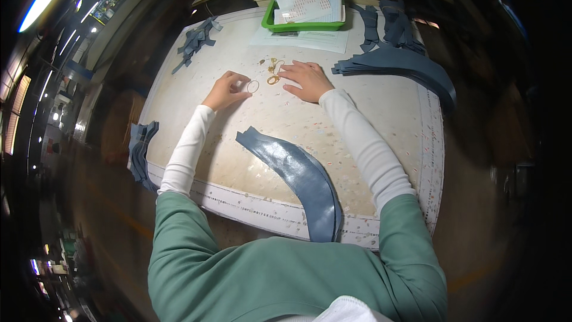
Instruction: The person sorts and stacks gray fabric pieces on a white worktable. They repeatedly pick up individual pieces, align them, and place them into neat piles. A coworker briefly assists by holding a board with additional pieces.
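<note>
As both forearms (192,137) stretch forward, the left hand (227,90) holds a thin pale ring (258,87) between curved thumb and fingertips; the right hand (307,81) lies palm-down, fingers spread beside gold-coloured loops (272,83). Glossy, curved blue strips (292,164) reach the speckled white tabletop's (202,155) near edge.

Along the near edge of the table (396,104), I can see small dark capitals running in a line on the white border strip (262,209), the lettering bending with the edge. Over at the far edge, in the green tray (304,27), a white sheet (307,3) carries rows of small red printed marks, too tiny to make out from here. The pale paper (325,42) under the tray shows faint print, also too small to read.
</note>
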Motion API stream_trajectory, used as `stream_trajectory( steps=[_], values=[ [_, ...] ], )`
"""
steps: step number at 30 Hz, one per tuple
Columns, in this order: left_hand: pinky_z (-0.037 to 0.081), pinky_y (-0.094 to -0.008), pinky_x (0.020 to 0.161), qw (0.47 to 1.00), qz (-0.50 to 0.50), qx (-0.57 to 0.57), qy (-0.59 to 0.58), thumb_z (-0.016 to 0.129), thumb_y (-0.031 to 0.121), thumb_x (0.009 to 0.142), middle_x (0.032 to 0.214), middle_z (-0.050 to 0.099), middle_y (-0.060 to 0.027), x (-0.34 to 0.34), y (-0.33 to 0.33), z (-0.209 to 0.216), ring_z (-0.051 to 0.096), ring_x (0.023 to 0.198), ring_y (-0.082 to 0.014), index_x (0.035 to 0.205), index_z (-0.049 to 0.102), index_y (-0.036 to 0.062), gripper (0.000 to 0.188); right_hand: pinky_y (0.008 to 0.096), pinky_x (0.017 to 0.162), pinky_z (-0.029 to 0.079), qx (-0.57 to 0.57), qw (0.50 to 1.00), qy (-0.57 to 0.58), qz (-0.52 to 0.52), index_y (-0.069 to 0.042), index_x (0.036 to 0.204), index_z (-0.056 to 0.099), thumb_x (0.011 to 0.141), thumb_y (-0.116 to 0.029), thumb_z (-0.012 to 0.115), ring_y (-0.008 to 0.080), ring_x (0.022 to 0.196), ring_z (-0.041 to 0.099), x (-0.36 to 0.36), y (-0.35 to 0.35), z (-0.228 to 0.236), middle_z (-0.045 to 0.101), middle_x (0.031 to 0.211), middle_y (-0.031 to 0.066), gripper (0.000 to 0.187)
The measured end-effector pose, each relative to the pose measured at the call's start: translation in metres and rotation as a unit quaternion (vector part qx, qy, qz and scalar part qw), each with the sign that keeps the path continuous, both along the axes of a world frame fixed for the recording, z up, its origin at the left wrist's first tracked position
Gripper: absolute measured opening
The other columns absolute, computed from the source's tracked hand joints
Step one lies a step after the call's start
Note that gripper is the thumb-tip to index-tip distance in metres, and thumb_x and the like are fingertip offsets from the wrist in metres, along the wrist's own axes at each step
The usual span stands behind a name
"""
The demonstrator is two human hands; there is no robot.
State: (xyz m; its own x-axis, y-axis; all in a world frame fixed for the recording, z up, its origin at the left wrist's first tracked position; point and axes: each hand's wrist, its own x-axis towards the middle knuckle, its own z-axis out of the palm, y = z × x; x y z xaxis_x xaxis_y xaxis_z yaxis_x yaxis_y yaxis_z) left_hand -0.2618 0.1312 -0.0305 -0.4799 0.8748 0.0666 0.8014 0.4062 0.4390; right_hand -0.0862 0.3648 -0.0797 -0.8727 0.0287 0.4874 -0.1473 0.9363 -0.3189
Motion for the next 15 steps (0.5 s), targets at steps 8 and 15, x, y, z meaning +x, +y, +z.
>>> stream_trajectory(
  steps=[8, 15],
  values=[
    [0.051, -0.0306, 0.076, 0.98, 0.076, 0.179, 0.035, 0.076, 0.026, 0.08, 0.111, 0.059, -0.0138, -0.011, 0.073, -0.022, 0.06, 0.093, -0.0211, 0.104, 0.068, 0.0089, 0.03, 0.0355, 0.082, 0.05, -0.144, 0.977, 0.14, -0.067, -0.011, 0.094, 0.069, 0.085, -0.017, 0.063, 0.0251, 0.098, 0.059, 0.004, 0.004, 0.007, 0.064, 0.099, 0.0052, 0.013],
    [0.044, -0.0401, 0.096, 0.995, -0.053, 0.061, 0.06, 0.082, 0.05, 0.066, 0.114, 0.053, -0.0179, 0.026, 0.083, -0.007, 0.053, 0.112, -0.0342, 0.119, 0.063, 0.0143, 0.067, 0.0363, 0.075, 0.05, -0.176, 0.959, 0.194, -0.11, -0.009, 0.082, 0.069, 0.081, -0.01, 0.064, 0.0258, 0.085, 0.059, 0.022, 0.005, 0.007, 0.062, 0.084, 0.0056, 0.006]
  ],
)
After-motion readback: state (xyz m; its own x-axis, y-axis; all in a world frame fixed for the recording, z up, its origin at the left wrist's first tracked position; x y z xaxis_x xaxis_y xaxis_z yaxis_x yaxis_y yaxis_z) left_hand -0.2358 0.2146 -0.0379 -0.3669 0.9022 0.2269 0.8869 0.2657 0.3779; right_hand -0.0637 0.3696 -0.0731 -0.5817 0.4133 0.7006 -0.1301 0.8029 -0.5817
